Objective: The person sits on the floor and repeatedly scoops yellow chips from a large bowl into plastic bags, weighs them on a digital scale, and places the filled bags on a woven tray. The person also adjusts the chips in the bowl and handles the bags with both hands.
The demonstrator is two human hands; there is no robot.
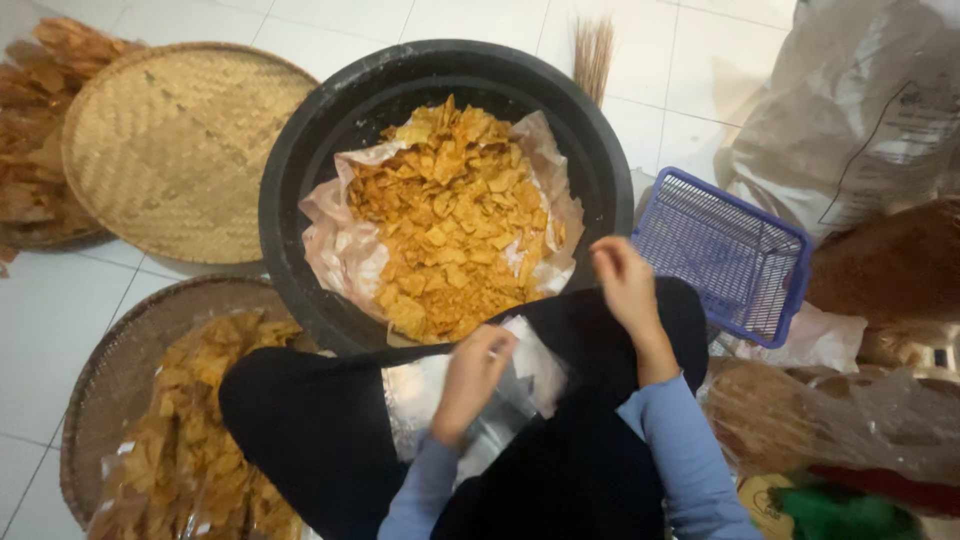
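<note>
A big black tub (300, 160) lined with clear plastic holds a heap of orange-brown chips (455, 215). My left hand (472, 375) rests on a small clear plastic bag (530, 365) lying on my lap and pinches its top edge. My right hand (622, 280) hovers at the tub's near right rim, fingers curled; whether it holds a chip I cannot tell. Both arms wear light blue sleeves over black clothing.
A blue plastic basket (725, 255) lies to the right of the tub. Two round woven trays sit left, one upturned (170, 150), one (110, 380) with bagged chips. Large plastic sacks (860, 120) and packed bags (850, 420) crowd the right side. White tile floor.
</note>
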